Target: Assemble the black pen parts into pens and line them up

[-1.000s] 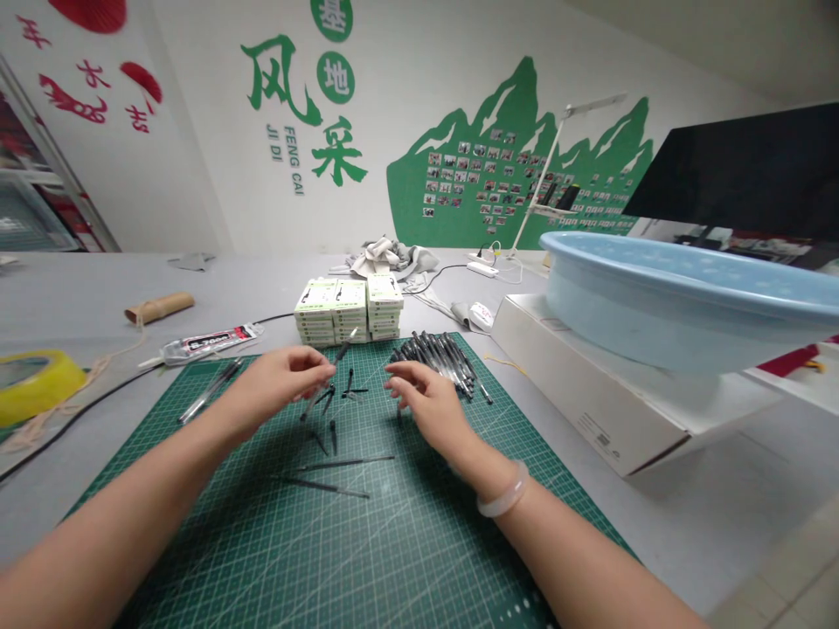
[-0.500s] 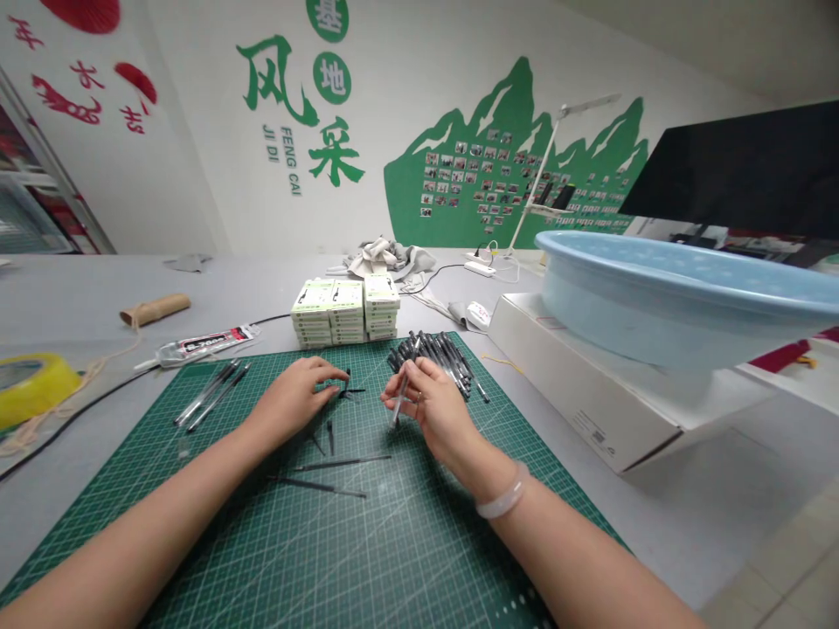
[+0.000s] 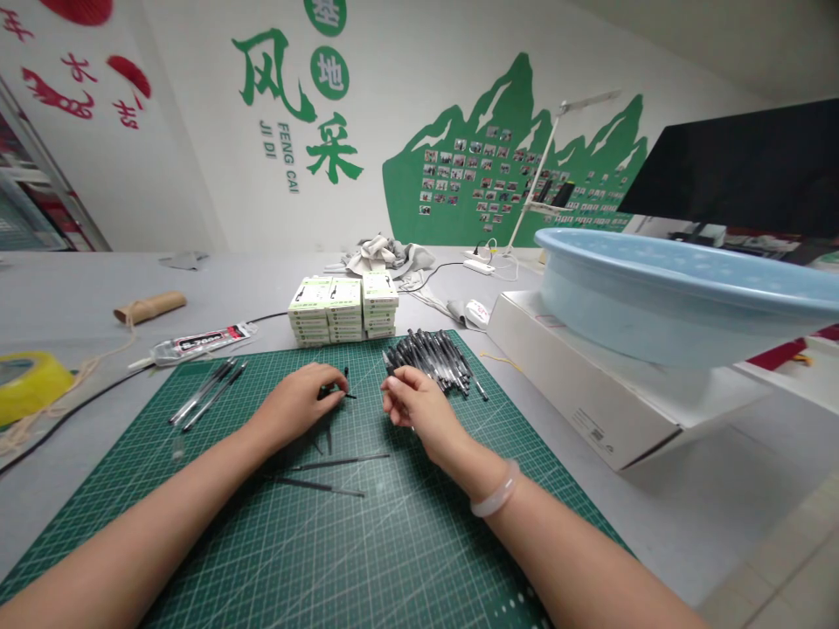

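My left hand [image 3: 305, 397] is low over the green cutting mat [image 3: 393, 550], its fingers closed around a small black pen part, mostly hidden by them. Beside the fingertips, another small black pen part [image 3: 347, 372] stands out against the mat. To the right, my right hand [image 3: 419, 406] is closed in a pinch on a clear pen barrel [image 3: 386, 358], whose upper end pokes out above the fingers. Two thin pen refills [image 3: 341, 460] lie nearer to me on the mat. Behind my right hand is a heap of black-and-clear pens [image 3: 436, 354].
Several pens [image 3: 210, 393] lie at the mat's left. Stacked small boxes [image 3: 328, 310] stand at its far edge. A refill packet [image 3: 203, 343], bamboo piece [image 3: 150, 307] and yellow tape roll [image 3: 39, 384] are on the left. A blue basin [image 3: 655, 314] rests on a white box [image 3: 577, 384] at right.
My left hand has put a pen down at the mat's left and come back to the small black parts. My right hand has picked up a clear pen barrel and tilted it.
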Demonstrator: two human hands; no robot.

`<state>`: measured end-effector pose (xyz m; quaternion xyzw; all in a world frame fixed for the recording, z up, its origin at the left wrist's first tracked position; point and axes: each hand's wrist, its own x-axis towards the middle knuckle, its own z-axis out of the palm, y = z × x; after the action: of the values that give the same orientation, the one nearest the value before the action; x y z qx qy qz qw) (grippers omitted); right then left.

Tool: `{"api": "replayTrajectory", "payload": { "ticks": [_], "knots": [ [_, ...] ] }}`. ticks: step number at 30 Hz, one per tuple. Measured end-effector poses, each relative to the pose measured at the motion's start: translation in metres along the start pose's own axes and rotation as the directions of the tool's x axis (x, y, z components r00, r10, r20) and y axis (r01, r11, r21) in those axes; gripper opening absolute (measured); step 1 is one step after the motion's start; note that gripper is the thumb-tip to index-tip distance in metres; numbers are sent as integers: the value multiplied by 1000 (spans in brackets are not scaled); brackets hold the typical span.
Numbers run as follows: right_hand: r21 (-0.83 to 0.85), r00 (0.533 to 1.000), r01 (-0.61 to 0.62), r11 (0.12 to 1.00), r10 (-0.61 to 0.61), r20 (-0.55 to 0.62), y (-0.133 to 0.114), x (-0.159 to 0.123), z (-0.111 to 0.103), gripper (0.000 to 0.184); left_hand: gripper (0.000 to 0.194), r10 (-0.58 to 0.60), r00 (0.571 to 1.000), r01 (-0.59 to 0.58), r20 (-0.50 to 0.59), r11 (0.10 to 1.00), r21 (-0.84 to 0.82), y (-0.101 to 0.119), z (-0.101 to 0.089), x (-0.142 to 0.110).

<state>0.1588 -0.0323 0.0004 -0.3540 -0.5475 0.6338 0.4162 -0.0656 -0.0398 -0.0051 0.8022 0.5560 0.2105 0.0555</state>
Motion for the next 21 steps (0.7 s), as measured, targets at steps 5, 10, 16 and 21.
{"api": "replayTrajectory", "payload": {
  "ticks": [5, 10, 16, 21],
  "knots": [
    [-19, 999, 35, 999, -35, 8, 4, 2, 1, 19, 16, 3, 1000, -4, 9, 999, 50, -6, -6, -1],
    [-30, 1000, 20, 999, -19, 23, 1, 0, 2, 19, 20, -16, 989, 18, 146, 1000, -8, -14, -23, -3],
    [-86, 999, -3, 996, 8, 48, 1, -1, 3, 17, 20, -33, 955, 91, 294, 979, -184, -17, -42, -10],
    [-97, 999, -4, 995, 9, 50, -1, -3, 4, 17, 19, 17, 937, 38, 350, 988, -151, -12, -39, -10]
  ]
}}
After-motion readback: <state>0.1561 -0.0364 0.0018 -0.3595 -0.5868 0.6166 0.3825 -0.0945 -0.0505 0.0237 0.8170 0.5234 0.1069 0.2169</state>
